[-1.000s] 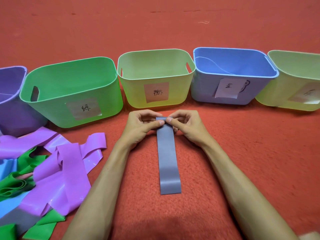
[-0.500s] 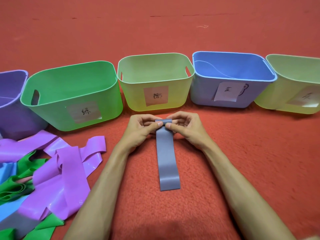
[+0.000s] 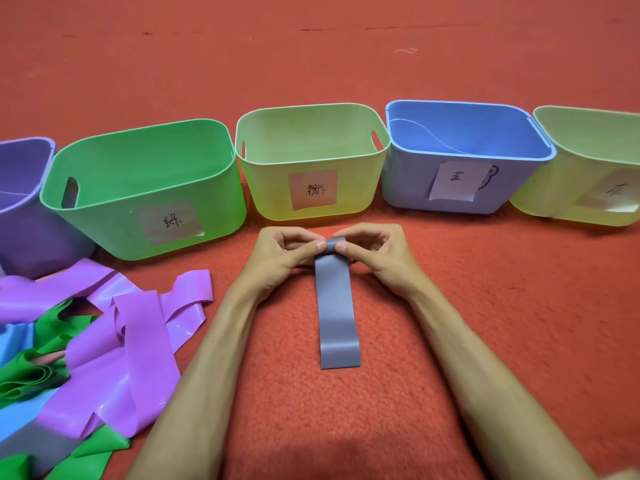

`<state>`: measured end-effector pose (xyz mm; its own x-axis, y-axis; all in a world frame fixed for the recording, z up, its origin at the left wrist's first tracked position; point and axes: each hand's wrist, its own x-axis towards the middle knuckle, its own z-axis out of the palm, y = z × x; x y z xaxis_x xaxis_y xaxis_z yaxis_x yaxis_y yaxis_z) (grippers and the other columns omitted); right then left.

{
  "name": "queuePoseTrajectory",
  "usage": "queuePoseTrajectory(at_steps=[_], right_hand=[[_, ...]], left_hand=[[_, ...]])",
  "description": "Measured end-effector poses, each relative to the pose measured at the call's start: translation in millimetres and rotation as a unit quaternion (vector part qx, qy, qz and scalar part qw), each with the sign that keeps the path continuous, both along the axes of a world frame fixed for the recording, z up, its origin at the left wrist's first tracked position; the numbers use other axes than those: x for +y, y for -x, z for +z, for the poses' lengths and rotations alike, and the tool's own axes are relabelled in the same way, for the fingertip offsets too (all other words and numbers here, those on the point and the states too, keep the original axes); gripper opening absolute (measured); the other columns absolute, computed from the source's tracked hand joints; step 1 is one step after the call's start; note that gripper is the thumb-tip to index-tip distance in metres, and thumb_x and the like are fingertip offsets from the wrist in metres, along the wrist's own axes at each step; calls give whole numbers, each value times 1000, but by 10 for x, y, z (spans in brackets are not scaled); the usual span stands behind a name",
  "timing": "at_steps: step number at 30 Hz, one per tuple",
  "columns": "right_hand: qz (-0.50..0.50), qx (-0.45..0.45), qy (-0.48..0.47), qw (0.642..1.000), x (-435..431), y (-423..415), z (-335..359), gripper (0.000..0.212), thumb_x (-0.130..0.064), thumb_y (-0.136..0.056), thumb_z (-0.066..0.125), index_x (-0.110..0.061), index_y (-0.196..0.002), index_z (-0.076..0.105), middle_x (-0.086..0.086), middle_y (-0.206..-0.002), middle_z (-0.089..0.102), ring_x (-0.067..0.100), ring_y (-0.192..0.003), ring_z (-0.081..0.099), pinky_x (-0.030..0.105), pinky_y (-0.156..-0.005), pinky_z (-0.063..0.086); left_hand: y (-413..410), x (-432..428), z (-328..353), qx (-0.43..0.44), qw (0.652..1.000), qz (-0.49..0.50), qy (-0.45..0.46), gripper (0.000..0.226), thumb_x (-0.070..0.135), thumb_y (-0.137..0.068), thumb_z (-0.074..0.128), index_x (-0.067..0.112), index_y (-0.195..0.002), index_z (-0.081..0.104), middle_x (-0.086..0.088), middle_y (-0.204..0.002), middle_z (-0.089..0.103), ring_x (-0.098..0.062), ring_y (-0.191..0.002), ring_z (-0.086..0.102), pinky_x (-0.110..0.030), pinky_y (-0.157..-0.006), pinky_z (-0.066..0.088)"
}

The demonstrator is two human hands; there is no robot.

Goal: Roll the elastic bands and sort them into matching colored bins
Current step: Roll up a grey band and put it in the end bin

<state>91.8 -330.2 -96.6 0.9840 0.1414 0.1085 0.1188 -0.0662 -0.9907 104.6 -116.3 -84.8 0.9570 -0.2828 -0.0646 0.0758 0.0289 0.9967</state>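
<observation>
A grey elastic band (image 3: 337,313) lies flat on the red carpet, its far end curled into a small roll. My left hand (image 3: 280,252) and my right hand (image 3: 375,252) pinch that rolled end from either side with thumbs and fingertips. Behind the hands stands a row of labelled bins: purple bin (image 3: 20,216), green bin (image 3: 145,192), yellow-green bin (image 3: 311,157), blue bin (image 3: 464,157) and a second yellow-green bin (image 3: 588,168). All the bins I can see into look empty.
A tangled pile of loose bands lies at the left: purple bands (image 3: 114,358), green bands (image 3: 31,372), a light blue band (image 3: 14,341) and a grey band (image 3: 41,448). Red carpet (image 3: 519,323) covers the floor all around.
The rolled end of the grey band has grown slightly and the flat part has shortened toward my hands. The view has tilted a little, so the bins sit lower in frame.
</observation>
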Motion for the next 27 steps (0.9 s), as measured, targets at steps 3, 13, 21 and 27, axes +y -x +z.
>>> queuePoseTrajectory(at_steps=[3,13,21,27], right_hand=[[11,-17,-6,1000,-8,-26,-23,22,-1,-86,80,-2,-107,76,9,-93,77,16,-85,70,31,-78,57],[3,3,28,1000,-14,-8,20,13,-17,-92,78,-7,-101,80,14,-90,78,16,-74,65,39,-67,53],[11,-20,-1,1000,-11,-7,-4,19,-4,-87,80,-3,-105,78,10,-97,79,15,-86,71,35,-75,56],[16,-1,0,1000,15,-37,16,22,-9,-88,80,0,-107,74,11,-84,73,17,-69,63,28,-66,54]], left_hand=[[9,-3,1,-7,1000,11,-2,21,2,-87,77,-6,-107,74,-19,-101,78,-21,-88,75,-30,-76,62],[28,-33,-8,-35,999,20,-9,33,-3,-79,83,-2,-111,73,-13,-99,79,-15,-88,75,-24,-73,59],[0,-34,-36,-44,998,-5,-40,21,8,-88,78,-5,-105,75,-22,-98,77,-19,-86,73,-27,-75,59],[5,-1,-36,-65,998,0,-18,28,-5,-82,80,-7,-108,73,-17,-102,78,-18,-91,73,-26,-79,58]])
